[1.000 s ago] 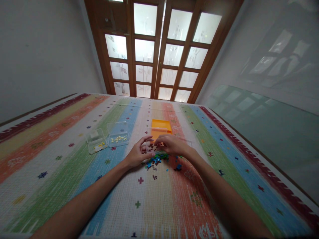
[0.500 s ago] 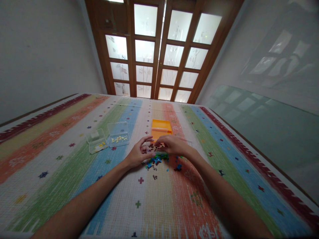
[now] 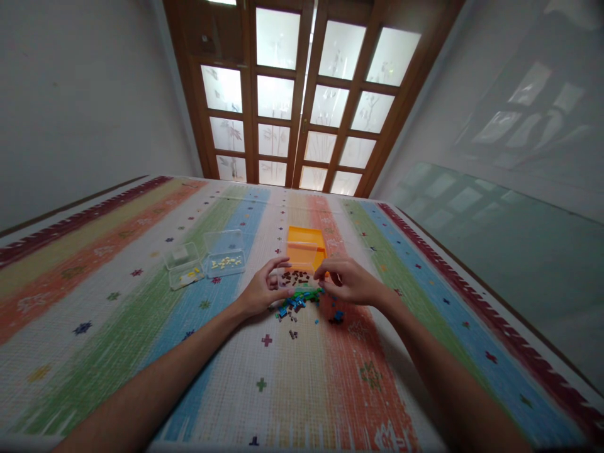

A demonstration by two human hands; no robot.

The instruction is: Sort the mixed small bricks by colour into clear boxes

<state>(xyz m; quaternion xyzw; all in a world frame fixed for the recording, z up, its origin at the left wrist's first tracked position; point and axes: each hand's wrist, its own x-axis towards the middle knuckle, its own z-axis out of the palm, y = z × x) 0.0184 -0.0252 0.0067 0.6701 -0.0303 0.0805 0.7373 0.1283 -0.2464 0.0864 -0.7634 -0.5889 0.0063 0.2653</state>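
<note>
A clear plastic box (image 3: 283,284) with several small brown bricks (image 3: 296,277) inside stands in the middle of the striped cloth. My left hand (image 3: 258,290) is curled round its left side, thumb along the near edge. At the right end of the box hovers my right hand (image 3: 348,280), its fingertips bent together in a pinch; whatever they hold is too small to make out. Just in front of the box lies a loose pile of green and blue bricks (image 3: 297,302). Below my right hand sits a dark blue brick cluster (image 3: 336,317).
Behind the clear box stands an open orange box (image 3: 306,235). To the left are two open clear boxes, one with cream pieces (image 3: 225,263), the other with yellow pieces (image 3: 190,275). A few brown bricks (image 3: 293,335) lie nearer on the tablecloth (image 3: 226,390).
My right hand has moved right, from over the brown bricks to the box's right end, uncovering them. My left hand stays at the box.
</note>
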